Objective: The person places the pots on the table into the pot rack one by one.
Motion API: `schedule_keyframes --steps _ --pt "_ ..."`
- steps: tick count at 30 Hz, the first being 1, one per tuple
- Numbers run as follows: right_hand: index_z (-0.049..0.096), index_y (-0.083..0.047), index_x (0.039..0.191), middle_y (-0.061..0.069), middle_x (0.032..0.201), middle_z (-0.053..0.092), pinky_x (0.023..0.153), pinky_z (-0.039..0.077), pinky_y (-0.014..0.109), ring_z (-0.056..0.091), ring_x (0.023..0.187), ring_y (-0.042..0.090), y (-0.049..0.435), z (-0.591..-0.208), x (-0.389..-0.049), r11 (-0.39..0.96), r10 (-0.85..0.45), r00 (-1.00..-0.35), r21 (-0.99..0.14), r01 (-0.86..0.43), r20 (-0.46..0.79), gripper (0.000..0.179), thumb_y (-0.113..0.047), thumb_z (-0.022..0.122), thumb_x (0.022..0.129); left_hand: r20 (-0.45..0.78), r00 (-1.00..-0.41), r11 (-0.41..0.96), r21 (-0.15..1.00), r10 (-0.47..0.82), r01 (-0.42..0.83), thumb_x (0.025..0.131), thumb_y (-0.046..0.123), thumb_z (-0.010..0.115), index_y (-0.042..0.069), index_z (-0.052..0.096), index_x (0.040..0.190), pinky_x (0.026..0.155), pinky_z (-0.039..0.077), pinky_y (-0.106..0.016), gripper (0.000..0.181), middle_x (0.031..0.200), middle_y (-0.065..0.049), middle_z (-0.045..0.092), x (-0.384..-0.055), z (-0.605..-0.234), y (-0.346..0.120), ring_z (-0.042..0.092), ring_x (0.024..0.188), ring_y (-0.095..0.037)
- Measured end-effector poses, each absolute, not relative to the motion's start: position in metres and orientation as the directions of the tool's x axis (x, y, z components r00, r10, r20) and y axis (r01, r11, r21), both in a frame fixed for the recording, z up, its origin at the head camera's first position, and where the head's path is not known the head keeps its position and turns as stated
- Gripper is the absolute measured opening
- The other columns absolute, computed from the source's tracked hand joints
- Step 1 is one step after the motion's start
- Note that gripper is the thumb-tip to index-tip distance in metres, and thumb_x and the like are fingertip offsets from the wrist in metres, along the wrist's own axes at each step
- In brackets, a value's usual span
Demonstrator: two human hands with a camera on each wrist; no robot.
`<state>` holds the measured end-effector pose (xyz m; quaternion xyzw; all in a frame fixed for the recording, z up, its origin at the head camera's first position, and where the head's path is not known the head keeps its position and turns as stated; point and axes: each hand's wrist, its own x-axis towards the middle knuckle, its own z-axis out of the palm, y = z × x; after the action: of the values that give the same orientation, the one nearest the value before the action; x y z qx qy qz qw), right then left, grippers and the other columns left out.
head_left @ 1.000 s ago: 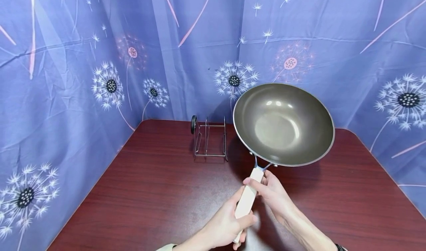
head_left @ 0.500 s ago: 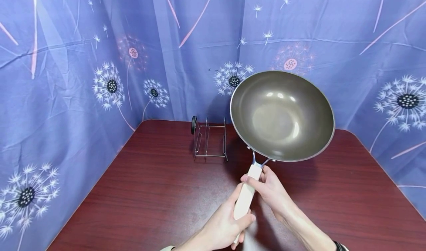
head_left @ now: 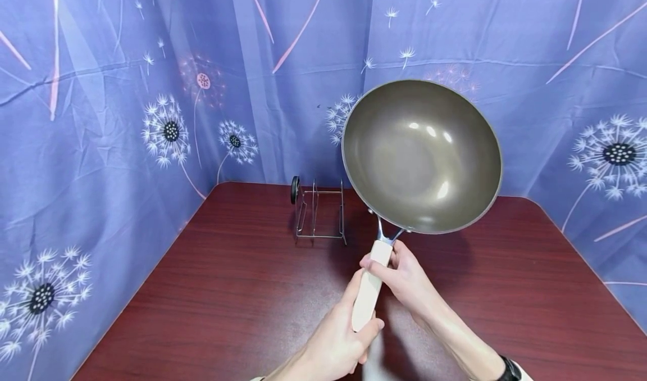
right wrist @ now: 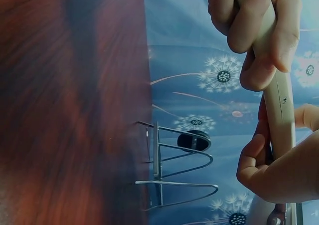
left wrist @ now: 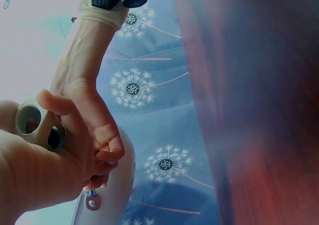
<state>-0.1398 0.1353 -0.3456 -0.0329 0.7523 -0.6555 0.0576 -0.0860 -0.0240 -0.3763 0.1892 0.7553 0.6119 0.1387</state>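
A wok [head_left: 422, 156] with a dark grey-brown inside hangs above the table, tilted so its bowl faces me. My left hand [head_left: 336, 336] grips the lower end of its cream handle [head_left: 368, 294]. Higher up, near the metal bracket, my right hand [head_left: 406, 277] holds the same handle. The left wrist view shows the hollow handle end [left wrist: 31, 119] poking out of the left fist, with the wok's pale outer side [left wrist: 112, 195] beyond. Both hands wrap the handle [right wrist: 279, 110] in the right wrist view.
A wire rack [head_left: 319, 212] with a black round piece [head_left: 295, 190] at its left stands at the back of the dark red table [head_left: 242, 291]. A blue dandelion-patterned curtain [head_left: 283, 117] hangs behind and along the sides.
Both hands have raised the wok, shifting it slightly left. Its bowl has tipped further up toward me. The rack has stayed in place.
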Motion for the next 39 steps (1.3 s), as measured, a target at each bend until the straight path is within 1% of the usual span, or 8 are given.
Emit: schedule_keyframes --steps 5,10,13,17,20,29,35,39 --pt "0.042 -0.007 0.114 0.008 0.098 0.068 0.087 0.044 0.03 0.06 0.092 0.02 0.132 -0.341 -0.14 0.152 -0.125 -0.992 -0.988 0.013 -0.032 0.042 -0.018 0.068 0.083 0.075 -0.898 0.2 0.964 0.433 0.177 0.09 0.022 0.059 0.046 0.011 0.145 0.038 0.046 -0.028 0.076 0.072 0.0 0.053 -0.086 -0.375 -0.025 0.052 0.039 -0.01" --pt "0.042 -0.007 0.115 0.007 0.096 0.068 0.085 0.046 0.029 0.061 0.09 0.02 0.128 -0.337 -0.143 0.152 -0.14 -0.99 -0.988 -0.017 -0.005 0.041 -0.016 0.067 0.083 0.164 -0.897 0.214 0.939 0.41 0.269 0.091 0.02 0.058 0.037 0.014 0.147 0.042 0.048 -0.025 0.074 0.093 -0.007 0.056 -0.087 -0.371 -0.026 0.053 0.042 -0.004" --pt "0.043 -0.006 0.115 0.008 0.097 0.068 0.084 0.046 0.028 0.062 0.09 0.02 0.126 -0.334 -0.144 0.152 -0.154 -0.988 -0.987 -0.04 0.016 0.039 -0.015 0.065 0.083 0.243 -0.896 0.291 0.886 0.373 0.361 0.09 0.019 0.059 0.031 0.014 0.149 0.061 0.052 -0.024 0.074 0.116 -0.009 0.057 -0.087 -0.371 -0.027 0.062 0.068 -0.004" --pt "0.045 -0.007 0.113 0.007 0.096 0.069 0.084 0.046 0.027 0.062 0.09 0.019 0.122 -0.33 -0.145 0.167 -0.163 -0.986 -0.984 -0.062 0.035 0.038 -0.017 0.066 0.084 0.323 -0.89 0.409 0.8 0.322 0.438 0.089 0.018 0.06 0.028 0.014 0.15 0.083 0.048 -0.026 0.077 0.133 -0.003 0.052 -0.087 -0.37 -0.027 0.056 0.1 -0.007" --pt "0.045 -0.008 0.112 0.005 0.095 0.069 0.083 0.046 0.027 0.063 0.089 0.018 0.119 -0.326 -0.145 0.186 -0.171 -0.984 -0.979 -0.085 0.053 0.037 -0.019 0.067 0.084 0.349 -0.889 0.435 0.78 0.296 0.45 0.087 0.016 0.062 0.029 0.014 0.15 0.082 0.049 -0.028 0.08 0.132 -0.002 0.053 -0.087 -0.37 -0.027 0.056 0.1 -0.008" --pt "0.047 -0.014 0.112 -0.002 0.104 0.068 0.079 0.05 0.028 0.066 0.088 0.018 0.111 -0.322 -0.144 0.223 -0.211 -0.969 -0.959 -0.177 0.13 0.035 -0.023 0.067 0.085 0.443 -0.87 0.521 0.701 0.217 0.487 0.084 0.011 0.063 0.019 0.016 0.15 0.083 0.05 -0.032 0.081 0.132 -0.006 0.054 -0.088 -0.371 -0.029 0.059 0.103 -0.013" --pt "0.046 -0.011 0.118 0.005 0.113 0.065 0.072 0.054 0.028 0.068 0.085 0.018 0.107 -0.322 -0.145 0.18 -0.236 -0.953 -0.955 -0.235 0.19 0.044 -0.023 0.07 0.084 0.496 -0.852 0.58 0.648 0.169 0.493 0.083 0.008 0.064 0.015 0.017 0.15 0.079 0.051 -0.034 0.082 0.13 -0.006 0.055 -0.089 -0.376 -0.03 0.061 0.099 -0.016" --pt "0.049 -0.016 0.122 0.006 0.116 0.064 0.072 0.054 0.027 0.068 0.085 0.016 0.105 -0.322 -0.144 0.185 -0.221 -0.952 -0.95 -0.253 0.211 0.046 -0.023 0.072 0.083 0.544 -0.827 0.618 0.603 0.144 0.505 0.082 0.008 0.065 0.013 0.018 0.15 0.074 0.052 -0.034 0.084 0.126 -0.007 0.056 -0.088 -0.379 -0.03 0.063 0.095 -0.018"
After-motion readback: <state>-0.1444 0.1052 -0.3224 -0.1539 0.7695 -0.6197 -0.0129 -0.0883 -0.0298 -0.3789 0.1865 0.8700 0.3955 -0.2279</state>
